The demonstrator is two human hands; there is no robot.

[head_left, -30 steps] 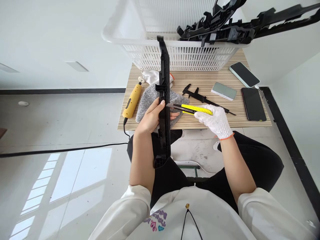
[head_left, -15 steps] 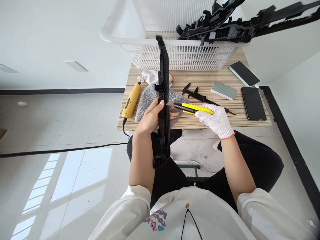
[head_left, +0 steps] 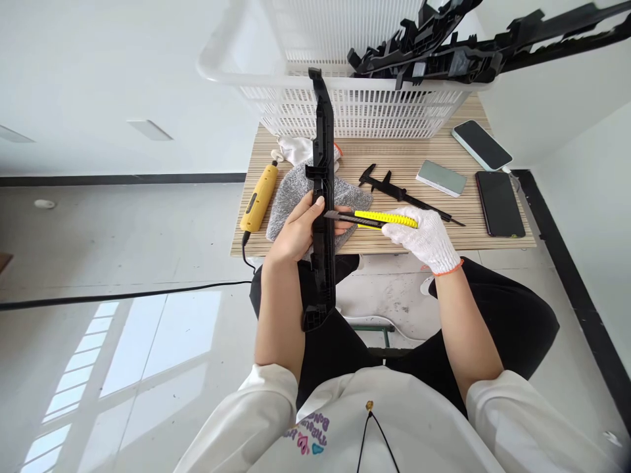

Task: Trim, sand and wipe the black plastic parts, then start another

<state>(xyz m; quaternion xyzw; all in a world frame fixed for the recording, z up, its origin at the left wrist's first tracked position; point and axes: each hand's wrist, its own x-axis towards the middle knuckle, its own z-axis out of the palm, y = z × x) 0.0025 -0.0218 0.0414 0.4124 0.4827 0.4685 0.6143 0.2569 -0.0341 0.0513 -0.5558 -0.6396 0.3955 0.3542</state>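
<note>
My bare left hand [head_left: 296, 230] is closed around the middle of a long black plastic part [head_left: 324, 144], thumb in front and fingertips showing on its right side. The part stands lengthwise before me, its near end above my lap. In a white knit glove, my right hand [head_left: 424, 236] grips a yellow and black utility knife [head_left: 387, 219]. The knife's blade points left and lies over the black part just below my left thumb; whether it touches the surface I cannot tell. Behind the part lies a grey cloth [head_left: 290, 197].
A white plastic basket [head_left: 276, 85] at the back holds several black plastic parts [head_left: 444, 59]. On the table [head_left: 409, 148] lie a yellow corded tool [head_left: 259, 199], a black caliper [head_left: 394, 189], a grey-green box [head_left: 441, 178], two phones [head_left: 483, 146] and a white glove [head_left: 294, 150].
The utility knife has moved slightly left and down, and its blade now overlaps the black part. My left hand and the part are nearly unmoved.
</note>
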